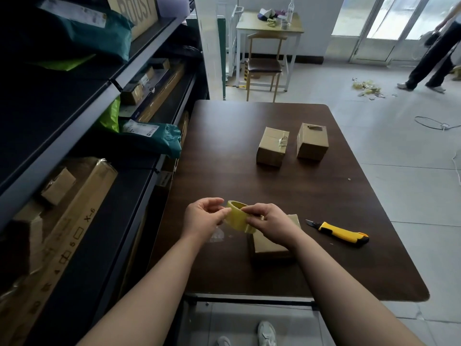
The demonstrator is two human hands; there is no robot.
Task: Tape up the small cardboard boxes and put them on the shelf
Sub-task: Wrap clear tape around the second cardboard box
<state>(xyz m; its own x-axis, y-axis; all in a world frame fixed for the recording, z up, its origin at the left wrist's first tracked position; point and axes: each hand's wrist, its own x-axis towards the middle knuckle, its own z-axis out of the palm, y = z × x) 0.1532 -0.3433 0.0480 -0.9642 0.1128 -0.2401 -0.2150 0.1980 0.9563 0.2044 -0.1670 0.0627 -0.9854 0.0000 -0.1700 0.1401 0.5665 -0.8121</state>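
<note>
A dark rectangular wooden table (274, 186) stands just right of a tall dark metal shelf rack (139, 78). Toward the table's far end, a left brown cardboard box (272, 147) and a right brown cardboard box (312, 142) sit side by side, apart. Near the front edge lies a third small cardboard box (270, 242), with a yellow-handled utility knife (340, 232) to its right. Above that box's left part, the left hand (203, 217) and right hand (270, 221) hold a yellow roll of tape (240, 217) between them.

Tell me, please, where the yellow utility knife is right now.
In the head view, the yellow utility knife lies on the dark table, just right of the nearest cardboard box and the right hand.
</note>
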